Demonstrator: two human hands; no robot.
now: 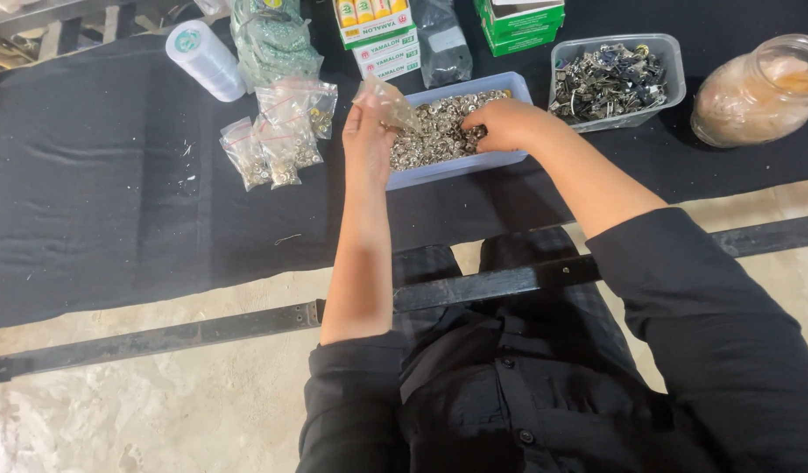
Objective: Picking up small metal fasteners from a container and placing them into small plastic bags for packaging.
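Silver snaps point(439, 123) fill the blue tray point(456, 166) where my right hand point(504, 123) is closed on a pinch, and my left hand point(369, 131) holds a small bag point(388, 103) whose narrow mouth could spill some onto the tabletop point(115, 193).

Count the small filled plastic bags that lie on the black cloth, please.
3 filled bags lie in a cluster left of the blue tray; overlap may hide more. Another bag is in the left hand.

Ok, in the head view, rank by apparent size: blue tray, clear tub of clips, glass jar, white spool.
1. blue tray, clearly largest.
2. clear tub and glass jar look alike; the jar is cut off at the edge, so no ranking.
3. white spool, smallest.
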